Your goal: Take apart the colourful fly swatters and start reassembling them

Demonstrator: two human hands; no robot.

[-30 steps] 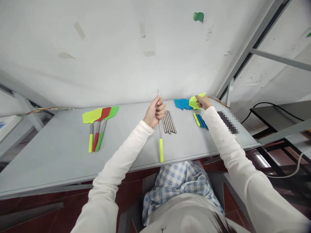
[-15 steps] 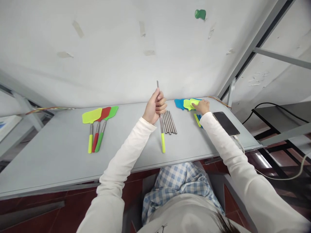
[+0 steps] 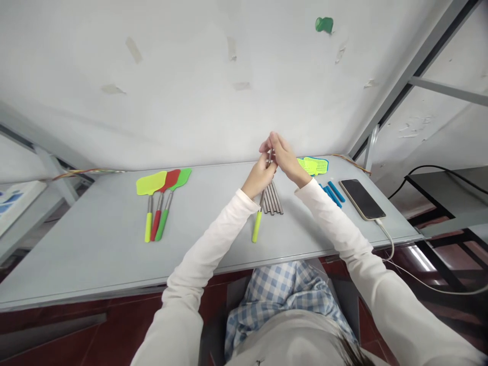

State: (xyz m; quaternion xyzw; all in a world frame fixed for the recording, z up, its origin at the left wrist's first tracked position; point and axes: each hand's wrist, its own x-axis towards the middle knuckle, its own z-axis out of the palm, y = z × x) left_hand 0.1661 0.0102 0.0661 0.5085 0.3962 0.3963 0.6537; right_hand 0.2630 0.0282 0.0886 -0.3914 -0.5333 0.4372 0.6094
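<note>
My left hand (image 3: 260,177) grips a metal rod with a yellow-green handle (image 3: 257,225), held tilted above the grey table (image 3: 95,254). My right hand (image 3: 282,155) closes on the rod's upper end, right beside the left hand's fingers. Several bare metal rods (image 3: 273,199) lie on the table just under both hands. A yellow-green swatter head (image 3: 309,164) lies on blue swatter heads (image 3: 323,161) to the right of my right hand.
Three finished swatters (image 3: 162,195) in yellow, red and green lie at the left. Blue handles (image 3: 333,194) and a phone (image 3: 362,199) with a cable lie at the right. A white wall stands behind the table, a metal frame at the right.
My right hand let go of the yellow-green swatter head, left it on the blue ones, and moved left to the rod's top. The rod has tilted.
</note>
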